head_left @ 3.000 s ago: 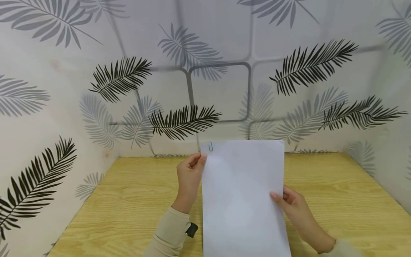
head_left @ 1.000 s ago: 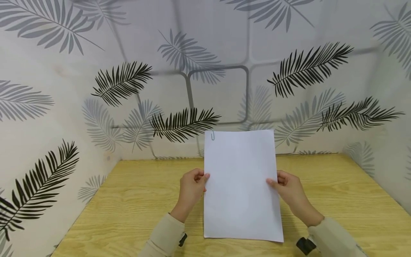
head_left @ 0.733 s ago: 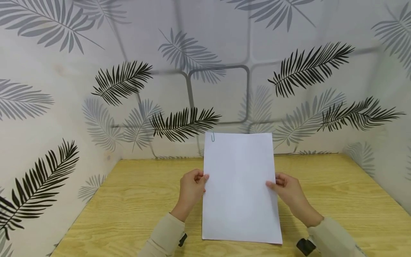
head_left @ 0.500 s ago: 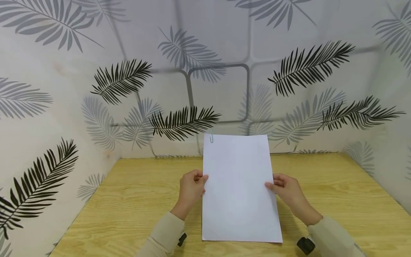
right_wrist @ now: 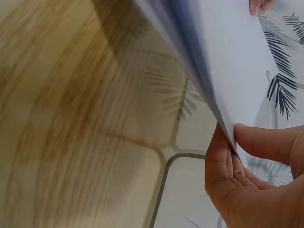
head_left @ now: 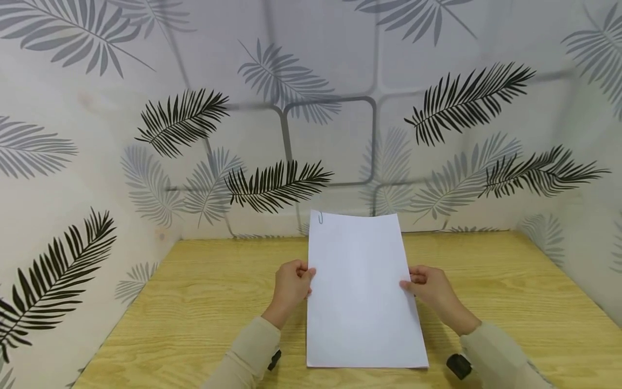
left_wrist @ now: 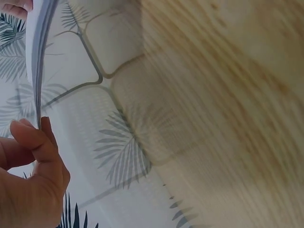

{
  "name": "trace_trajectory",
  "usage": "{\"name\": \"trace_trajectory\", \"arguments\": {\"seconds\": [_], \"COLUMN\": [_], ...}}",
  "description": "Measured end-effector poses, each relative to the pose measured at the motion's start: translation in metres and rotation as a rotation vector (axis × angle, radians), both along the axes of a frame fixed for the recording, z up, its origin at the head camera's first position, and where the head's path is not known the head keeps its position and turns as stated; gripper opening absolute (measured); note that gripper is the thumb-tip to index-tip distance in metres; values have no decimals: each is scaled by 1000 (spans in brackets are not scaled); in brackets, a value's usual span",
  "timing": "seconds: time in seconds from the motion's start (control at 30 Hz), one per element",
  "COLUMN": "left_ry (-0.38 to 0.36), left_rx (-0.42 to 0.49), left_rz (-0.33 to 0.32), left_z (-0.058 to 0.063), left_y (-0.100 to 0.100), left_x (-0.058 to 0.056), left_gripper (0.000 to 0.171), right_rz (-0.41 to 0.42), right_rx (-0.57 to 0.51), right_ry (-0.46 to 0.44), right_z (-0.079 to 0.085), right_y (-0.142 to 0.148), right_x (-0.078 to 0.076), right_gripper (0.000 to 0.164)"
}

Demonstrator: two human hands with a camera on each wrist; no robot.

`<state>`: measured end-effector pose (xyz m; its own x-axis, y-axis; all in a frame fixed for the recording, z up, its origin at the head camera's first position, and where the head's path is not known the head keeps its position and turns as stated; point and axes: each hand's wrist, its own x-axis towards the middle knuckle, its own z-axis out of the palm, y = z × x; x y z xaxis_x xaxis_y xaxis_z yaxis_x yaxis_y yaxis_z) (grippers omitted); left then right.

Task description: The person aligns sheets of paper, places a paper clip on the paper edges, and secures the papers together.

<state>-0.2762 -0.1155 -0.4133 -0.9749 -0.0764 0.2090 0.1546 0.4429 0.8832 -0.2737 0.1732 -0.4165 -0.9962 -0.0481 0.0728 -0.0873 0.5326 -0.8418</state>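
A stack of white paper [head_left: 362,302] is held up between both hands, its top tilted away toward the back wall. A small green paper clip [head_left: 320,218] sits on its top left corner. My left hand [head_left: 290,286] pinches the left edge about midway, thumb in front and fingers behind. On the opposite edge my right hand [head_left: 432,289] pinches the paper the same way. In the left wrist view the stack [left_wrist: 38,52] appears edge-on, as several layered sheets. The right wrist view shows the thumb and fingers [right_wrist: 266,142] gripping the slightly bowed sheets.
A wood-grain table [head_left: 209,302] lies beneath the hands. Behind it and at both sides stands a pale wall covering [head_left: 335,140] printed with leaves. Black devices [head_left: 459,366] are strapped at both wrists.
Over three seconds the left hand has moved down from the upper corner to mid-edge, and the whole stack has come into view. Lately its top has tipped back and lower.
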Motion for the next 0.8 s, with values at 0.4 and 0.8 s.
{"name": "trace_trajectory", "arguments": {"seconds": [0.4, 0.8], "left_ry": [-1, -90], "left_rx": [-164, -239], "left_rz": [3, -77], "left_z": [-10, -14], "left_y": [1, 1], "left_x": [-5, -1], "left_gripper": [19, 13], "right_rz": [39, 66], "right_rx": [128, 195], "right_ry": [54, 67], "right_z": [-8, -15], "right_y": [-5, -12], "right_x": [-1, -1], "right_gripper": [35, 31]}}
